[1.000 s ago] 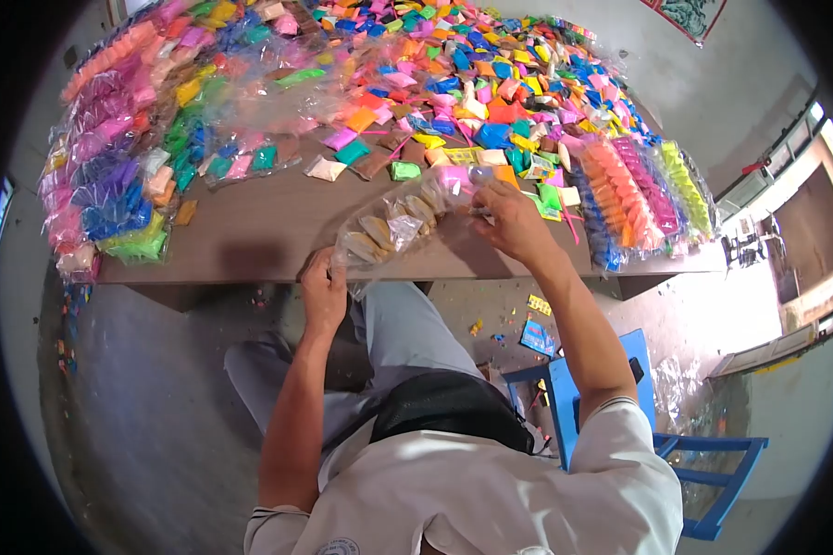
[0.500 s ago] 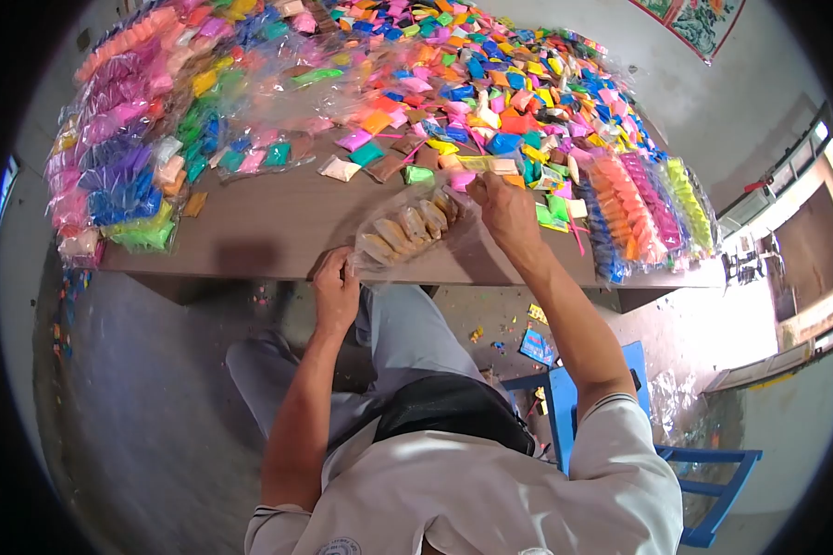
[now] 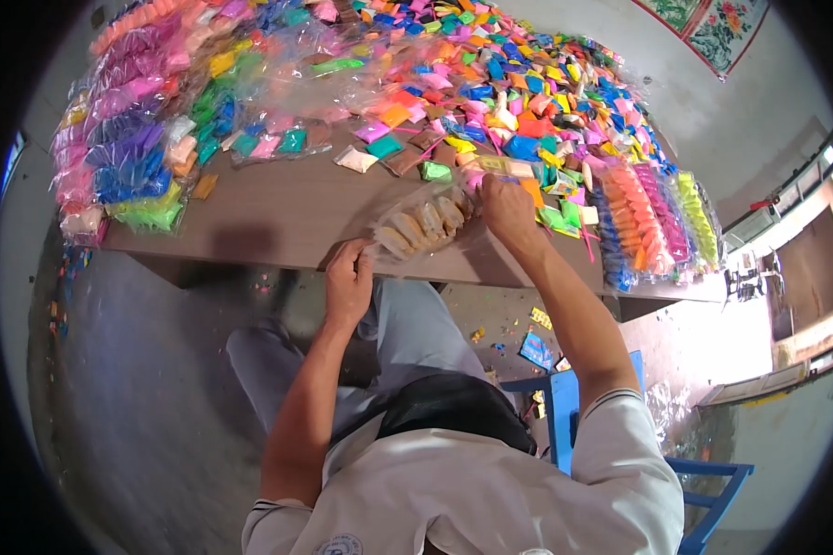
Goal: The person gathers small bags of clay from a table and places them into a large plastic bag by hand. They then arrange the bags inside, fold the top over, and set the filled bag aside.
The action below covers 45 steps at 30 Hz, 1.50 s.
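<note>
A clear plastic bag (image 3: pixel 423 225) holding a row of several tan packets is stretched between my hands over the table's front edge. My left hand (image 3: pixel 349 270) has its fingers closed on the bag's near left end. At the opposite, upper right end, my right hand (image 3: pixel 507 205) is closed on the plastic in a pinch. Just beyond the bag lie loose small packets, among them a green one (image 3: pixel 436 171), a brown one (image 3: pixel 403 162) and a white one (image 3: pixel 355 159).
A large heap of colourful packets (image 3: pixel 518 102) covers the back of the brown table (image 3: pixel 278 208). Filled clear bags stand at the left (image 3: pixel 125 157) and right (image 3: pixel 634 222). A blue chair (image 3: pixel 565 416) is beside me, and scraps (image 3: pixel 535 350) litter the floor.
The bag lies flatter and its packets show more clearly. My left hand has shifted slightly up and right with its end. My right hand keeps its hold, and the whole view has shifted a little.
</note>
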Tool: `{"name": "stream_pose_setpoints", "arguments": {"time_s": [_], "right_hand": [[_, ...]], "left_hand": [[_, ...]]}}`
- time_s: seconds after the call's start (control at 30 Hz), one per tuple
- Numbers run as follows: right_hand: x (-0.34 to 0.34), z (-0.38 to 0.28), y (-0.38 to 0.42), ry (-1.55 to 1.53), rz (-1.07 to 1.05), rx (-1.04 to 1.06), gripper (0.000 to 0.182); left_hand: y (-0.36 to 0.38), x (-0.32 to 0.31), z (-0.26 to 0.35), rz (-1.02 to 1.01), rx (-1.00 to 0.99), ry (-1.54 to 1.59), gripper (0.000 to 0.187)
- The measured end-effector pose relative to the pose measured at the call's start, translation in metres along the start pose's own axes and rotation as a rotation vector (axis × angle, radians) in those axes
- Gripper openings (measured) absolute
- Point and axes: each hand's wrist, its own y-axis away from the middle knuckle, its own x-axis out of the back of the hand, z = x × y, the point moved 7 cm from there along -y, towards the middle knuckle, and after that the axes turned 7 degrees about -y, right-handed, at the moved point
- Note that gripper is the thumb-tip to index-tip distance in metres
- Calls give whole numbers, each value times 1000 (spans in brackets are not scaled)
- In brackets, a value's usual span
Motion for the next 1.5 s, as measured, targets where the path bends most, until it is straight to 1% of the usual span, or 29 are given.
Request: {"name": "stream_pose_setpoints", "arguments": {"time_s": [0.1, 0.2, 0.3, 0.4, 0.47, 0.53, 0.57, 0.63, 0.67, 0.7, 0.73, 0.77, 0.8, 0.83, 0.87, 0.9, 0.97, 1.0, 1.07, 1.1, 1.13, 1.17, 1.23, 1.3, 1.33, 1.43, 1.5], "right_hand": [[-9, 8, -5, 37, -73, 57, 16], [0, 11, -5, 40, -94, 48, 14], [25, 8, -2, -35, -304, 182, 18], [88, -18, 17, -754, -417, -114, 22], [129, -43, 24, -940, -356, -184, 23], [163, -67, 24, -1007, -216, -88, 22], [172, -84, 24, -1054, -189, -44, 22], [181, -117, 18, -1162, -129, 47, 22], [178, -141, 13, -1101, -171, 173, 22], [175, -167, 8, -1029, -204, 294, 23], [173, -193, 5, -947, -230, 412, 24], [167, -226, 1, -893, -357, 471, 24], [158, -254, -3, -739, -364, 625, 21], [142, -281, -7, -583, -364, 770, 20], [115, -305, -15, -516, -444, 793, 22], [85, -330, -24, -448, -522, 814, 23], [24, -370, -49, -306, -685, 720, 24], [1, -384, -60, -266, -704, 694, 25], [-31, -401, -73, -207, -744, 608, 26], [-42, -406, -80, -190, -765, 546, 28], [-56, -409, -88, -176, -784, 480, 30], [-68, -412, -97, -229, -718, 404, 36], [-106, -416, -105, -333, -598, 251, 53], [-168, -434, -113, -425, -507, 282, 64], [-178, -443, -116, -471, -462, 297, 70], [-197, -455, -120, -596, -377, 259, 73], [-209, -457, -127, -614, -407, 191, 70]], "left_hand": [[0, -1, -2, -11, -7, -8, 21], [-1, -1, -4, -12, -15, -3, 21], [0, -1, -6, -17, -19, -1, 21], [1, -3, -8, -5, -38, 9, 21], [1, -5, -11, 4, -31, 31, 21], [1, -7, -14, 21, 2, 47, 21], [3, -8, -16, 16, 58, 42, 20], [2, -1, -5, 40, 31, 34, 19], [0, 3, 1, 50, -36, 36, 18], [1, 1, 0, 38, 17, 76, 16], [0, 4, 3, 60, 0, 65, 15], [1, 4, 3, 44, 14, 51, 15], [0, 3, 3, 29, 27, 38, 14], [0, 3, 3, 38, -1, 16, 14], [1, 2, 0, 46, -28, -7, 15], [3, -6, -11, -24, 67, 42, 18], [3, -4, -5, -35, 4, 34, 22], [4, -2, -2, -41, -27, 28, 24], [8, -7, -7, -13, -161, 256, 28], [12, -1, 6, 19, -201, 165, 28], [15, -17, -18, -104, 3, 281, 28], [21, -39, -46, -230, 210, 393, 29], [18, -44, -61, -265, 319, 326, 25], [6, -10, -17, -79, 111, -20, 20], [2, 3, 0, 13, 5, -192, 19], [2, -2, -5, -69, 110, -152, 20], [2, -7, -9, -83, 79, -106, 21]]}}
